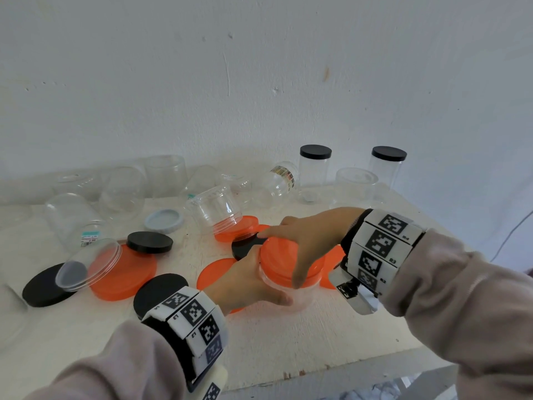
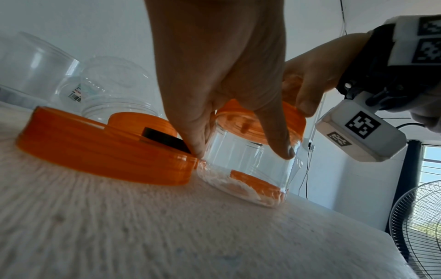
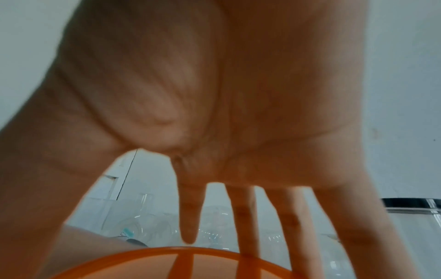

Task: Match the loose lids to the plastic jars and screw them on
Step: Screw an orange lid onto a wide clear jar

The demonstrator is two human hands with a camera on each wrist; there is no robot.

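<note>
A clear plastic jar [image 1: 302, 295] stands upright on the white table [image 1: 317, 342] at centre. My left hand [image 1: 253, 281] grips its body, fingers wrapped round the clear wall [image 2: 241, 156]. An orange lid [image 1: 284, 256] sits on the jar's mouth. My right hand [image 1: 311, 241] covers that lid from above, thumb and fingers curled over its rim [image 2: 293, 117]. In the right wrist view the orange lid [image 3: 181, 262] lies just under the spread fingers [image 3: 243, 217]. Loose orange lids [image 1: 124, 269] and black lids [image 1: 150, 241] lie around.
Several lidless clear jars [image 1: 121, 192] stand or lie along the wall at the back left. Two jars capped in black [image 1: 315, 168] stand at the back right. A pale blue lid [image 1: 163, 221] lies mid-table. A fan [image 2: 420, 226] stands beyond the table's right edge.
</note>
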